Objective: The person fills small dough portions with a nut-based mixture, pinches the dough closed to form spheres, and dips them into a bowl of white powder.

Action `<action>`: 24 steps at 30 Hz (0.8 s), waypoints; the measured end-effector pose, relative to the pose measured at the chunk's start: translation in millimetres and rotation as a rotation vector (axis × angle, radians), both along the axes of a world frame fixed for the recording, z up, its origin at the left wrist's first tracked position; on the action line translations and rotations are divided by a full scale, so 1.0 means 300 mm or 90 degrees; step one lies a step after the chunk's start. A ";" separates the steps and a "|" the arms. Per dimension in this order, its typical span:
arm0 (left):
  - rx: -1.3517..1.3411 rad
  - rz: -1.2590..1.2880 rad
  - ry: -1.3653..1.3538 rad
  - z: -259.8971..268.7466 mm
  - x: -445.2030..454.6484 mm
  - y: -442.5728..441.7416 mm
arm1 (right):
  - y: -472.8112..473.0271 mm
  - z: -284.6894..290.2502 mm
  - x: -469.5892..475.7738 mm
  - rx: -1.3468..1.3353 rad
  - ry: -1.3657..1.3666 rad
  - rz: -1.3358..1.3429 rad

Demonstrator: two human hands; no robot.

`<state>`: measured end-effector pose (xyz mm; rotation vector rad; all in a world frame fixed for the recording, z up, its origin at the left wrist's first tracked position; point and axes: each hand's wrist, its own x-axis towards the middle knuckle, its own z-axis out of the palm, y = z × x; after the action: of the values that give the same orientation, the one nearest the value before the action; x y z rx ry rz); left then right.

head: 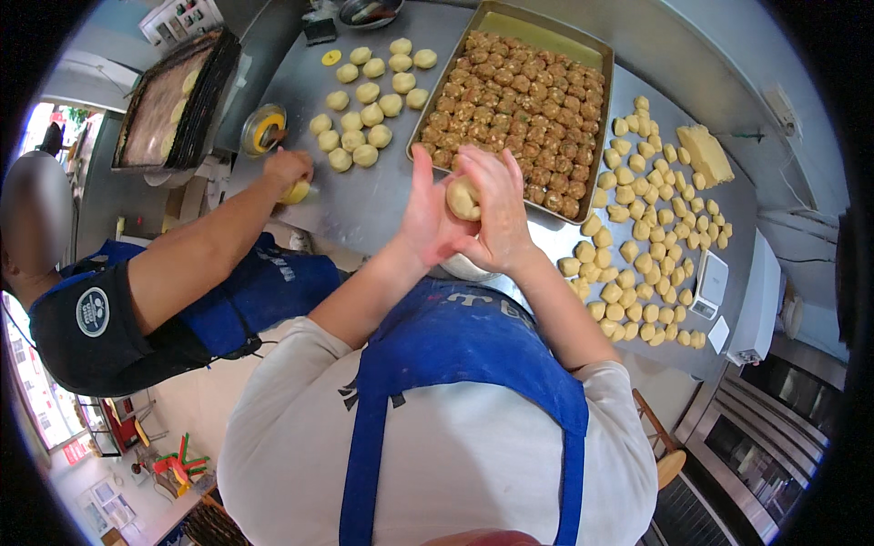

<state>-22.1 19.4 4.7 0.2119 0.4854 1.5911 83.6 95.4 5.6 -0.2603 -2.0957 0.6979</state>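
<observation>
Both my hands are raised together at the near edge of a metal tray full of round filling balls. A pale dough ball sits between them. My right hand curls its fingers and thumb around the ball. My left hand is spread, its palm against the ball's left side. Left of the tray, several smooth round dough balls rest on the steel table. Many rougher dough pieces lie to the right, beside a larger dough block.
At the left a co-worker's hand is near a metal bowl of yellow contents. A white bowl is partly hidden under my hands. Dark stacked baking trays stand at the upper left, a digital scale at the right.
</observation>
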 end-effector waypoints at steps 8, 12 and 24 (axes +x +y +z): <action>-0.218 0.103 -0.088 -0.131 0.031 0.014 | -0.003 -0.169 0.004 0.114 -0.077 0.075; -0.116 0.036 -0.270 -0.227 -0.057 -0.061 | -0.014 -0.170 -0.026 -0.027 -0.080 0.094; -0.436 0.425 -0.200 -0.481 -0.378 -0.248 | -0.062 -0.524 0.266 0.075 -0.486 0.094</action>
<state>-135.6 -54.9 -139.6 -0.7816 0.8740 1.9408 163.4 76.8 -151.5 -0.3443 -2.8960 0.6118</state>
